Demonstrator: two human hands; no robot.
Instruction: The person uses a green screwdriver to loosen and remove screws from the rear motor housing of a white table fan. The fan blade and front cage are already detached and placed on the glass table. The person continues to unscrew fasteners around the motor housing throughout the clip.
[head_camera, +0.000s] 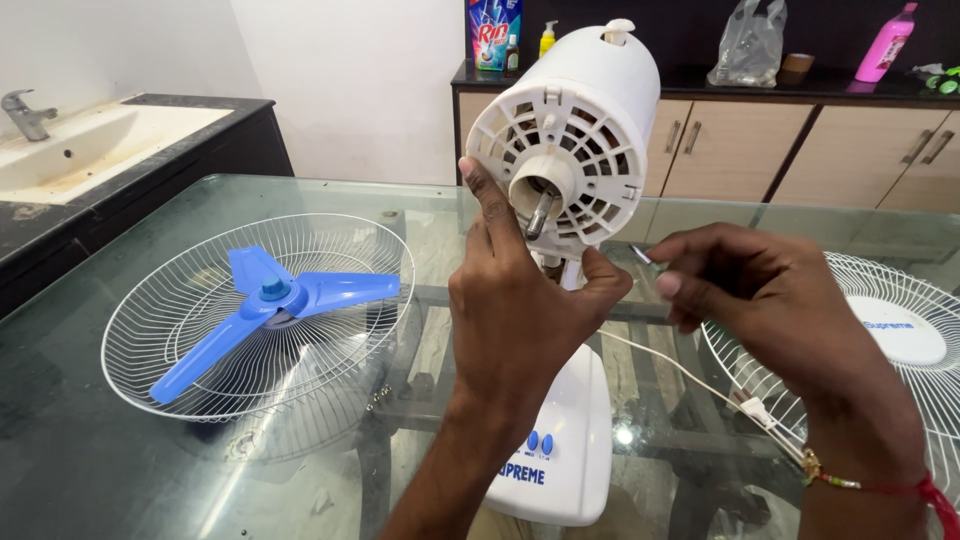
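We hold the white fan motor housing upright near the middle of the glass worktop, its vented front face turned towards us with the bare metal shaft sticking out of the hub. Our left hand grips the housing from below and at the front: the fingers reach up along the left edge of the vented face, and the thumb wraps round the neck just under the hub. The housing stands on its white base, which carries two blue buttons and lies directly under our left wrist.

Our right hand is just to the right of the housing, apart from it, with the fingers pinched together on something small and thin; we cannot tell what it is. A white cord with a switch runs from the base under this hand.

To the left, well apart from both hands, a white wire guard lies flat on the worktop with the blue three-bladed fan blade resting inside it. A second white guard lies at the right edge, behind our right wrist. A sink sits at the far left, and cabinets with bottles stand behind.
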